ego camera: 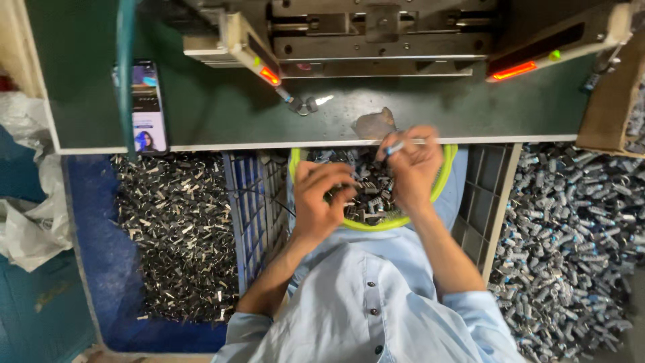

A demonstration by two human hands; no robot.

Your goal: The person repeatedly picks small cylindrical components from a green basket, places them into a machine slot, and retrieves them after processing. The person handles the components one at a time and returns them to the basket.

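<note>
**Small metal parts sorted over a yellow-rimmed bowl**

Light-blue shirt fabric (366, 302), buttoned down the front, fills the lower edge of the head view, and both forearms are extended from its rolled sleeves. A round bowl with a yellow-green rim (443, 176) is held on the lap, just below the edge of the green work table (222, 111), and is filled with small dark metal parts (371, 195). The left hand (321, 196) is curled down into the bowl, its fingers bent around a few of the parts. The right hand (411, 165) is raised at the bowl's far rim, where a small silver piece with a blue tip (395, 147) is pinched between thumb and fingertips.

A grey scrap (375, 124) is seen on the table just above that hand. A phone with a lit screen (148, 107) is propped at the table's left. Behind it, a metal press (383, 33) with red lights is mounted. A blue bin of dark clips (178, 228) lies to the left; silvery blue-tipped pieces (571, 228) are heaped to the right.
</note>
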